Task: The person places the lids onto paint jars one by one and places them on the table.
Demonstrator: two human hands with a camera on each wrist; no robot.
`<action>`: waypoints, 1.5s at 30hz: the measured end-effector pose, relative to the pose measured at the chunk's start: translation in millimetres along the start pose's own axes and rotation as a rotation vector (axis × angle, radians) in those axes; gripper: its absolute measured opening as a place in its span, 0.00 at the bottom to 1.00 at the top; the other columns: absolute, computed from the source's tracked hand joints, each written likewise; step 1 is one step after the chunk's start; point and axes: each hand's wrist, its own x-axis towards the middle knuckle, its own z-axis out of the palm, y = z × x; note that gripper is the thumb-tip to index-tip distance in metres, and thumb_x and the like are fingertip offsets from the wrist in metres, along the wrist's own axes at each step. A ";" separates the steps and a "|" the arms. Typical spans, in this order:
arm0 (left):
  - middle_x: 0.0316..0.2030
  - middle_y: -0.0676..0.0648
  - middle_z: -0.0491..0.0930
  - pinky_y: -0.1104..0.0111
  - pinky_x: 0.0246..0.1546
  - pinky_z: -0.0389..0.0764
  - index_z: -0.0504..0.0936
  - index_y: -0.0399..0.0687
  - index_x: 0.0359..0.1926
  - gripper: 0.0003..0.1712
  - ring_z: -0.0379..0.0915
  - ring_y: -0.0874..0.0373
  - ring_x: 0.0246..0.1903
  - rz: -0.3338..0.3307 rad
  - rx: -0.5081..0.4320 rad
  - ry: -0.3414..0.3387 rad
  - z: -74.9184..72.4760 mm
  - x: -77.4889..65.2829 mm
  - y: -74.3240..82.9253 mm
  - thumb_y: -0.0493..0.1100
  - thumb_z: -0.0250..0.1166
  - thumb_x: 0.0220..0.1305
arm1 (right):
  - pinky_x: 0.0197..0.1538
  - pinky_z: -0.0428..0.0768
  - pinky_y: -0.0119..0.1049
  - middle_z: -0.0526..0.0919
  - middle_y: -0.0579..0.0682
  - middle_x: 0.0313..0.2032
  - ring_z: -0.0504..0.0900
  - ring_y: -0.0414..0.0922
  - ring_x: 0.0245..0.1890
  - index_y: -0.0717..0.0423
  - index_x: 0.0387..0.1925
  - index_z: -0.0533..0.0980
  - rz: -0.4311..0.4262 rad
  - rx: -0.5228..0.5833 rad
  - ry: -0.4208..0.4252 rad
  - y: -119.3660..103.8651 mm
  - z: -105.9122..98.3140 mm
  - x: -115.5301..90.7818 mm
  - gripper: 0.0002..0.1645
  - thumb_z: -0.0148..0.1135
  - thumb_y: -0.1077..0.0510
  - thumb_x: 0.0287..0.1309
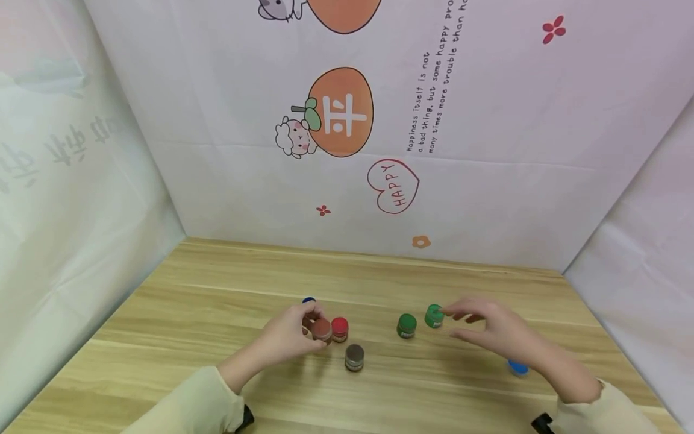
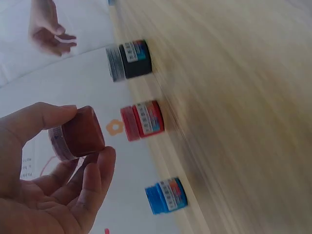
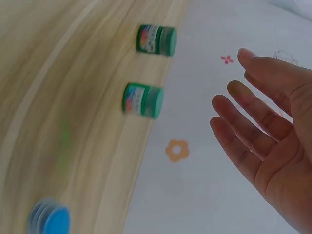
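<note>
A small brown paint jar (image 2: 80, 134) is pinched between the thumb and fingers of my left hand (image 1: 290, 331), held up above the table. Just right of it stands a red paint jar (image 1: 340, 329), and nearer me a dark grey-black jar (image 1: 355, 357). Partly hidden behind the left hand is a blue jar (image 2: 166, 196). My right hand (image 1: 493, 328) holds nothing, its fingers spread apart and relaxed. It hovers beside a lighter green jar (image 1: 434, 316); a darker green jar (image 1: 406, 325) stands to the left of that one.
The jars stand on a wood-grain table (image 1: 228, 289). A light blue jar (image 1: 518, 367) sits under the right forearm, partly covered by it. White printed cloth (image 1: 244, 199) rises along the table's back edge, with more white cloth at both sides.
</note>
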 end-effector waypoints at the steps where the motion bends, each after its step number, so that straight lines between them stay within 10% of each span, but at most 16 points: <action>1: 0.38 0.51 0.81 0.66 0.40 0.81 0.81 0.42 0.44 0.18 0.78 0.58 0.39 -0.008 0.013 -0.008 -1.3 -0.6 -1.8 0.34 0.78 0.53 | 0.39 0.85 0.38 0.87 0.51 0.44 0.85 0.42 0.40 0.61 0.50 0.84 0.011 -0.007 0.001 3.8 -1.3 -4.5 0.22 0.78 0.64 0.53; 17: 0.39 0.48 0.81 0.60 0.39 0.82 0.82 0.44 0.40 0.18 0.78 0.54 0.40 -0.041 0.154 -0.099 -3.7 -0.8 -19.4 0.29 0.79 0.49 | 0.36 0.84 0.35 0.87 0.58 0.42 0.84 0.43 0.37 0.69 0.46 0.84 0.276 0.002 -0.224 48.3 -20.3 -56.9 0.18 0.76 0.65 0.54; 26: 0.37 0.49 0.81 0.58 0.37 0.81 0.83 0.46 0.38 0.18 0.76 0.54 0.38 -0.055 0.143 -0.137 -0.2 1.4 -22.1 0.29 0.79 0.48 | 0.37 0.84 0.38 0.85 0.53 0.42 0.83 0.50 0.38 0.66 0.46 0.84 0.326 -0.099 -0.239 62.3 -20.4 -74.8 0.25 0.82 0.62 0.44; 45: 0.35 0.51 0.80 0.62 0.37 0.80 0.85 0.43 0.42 0.20 0.77 0.56 0.37 -0.107 0.124 -0.162 -3.3 2.8 -15.2 0.38 0.83 0.48 | 0.31 0.76 0.31 0.81 0.43 0.37 0.73 0.34 0.32 0.60 0.42 0.85 0.333 -0.147 -0.253 74.4 -13.5 -89.2 0.20 0.81 0.64 0.43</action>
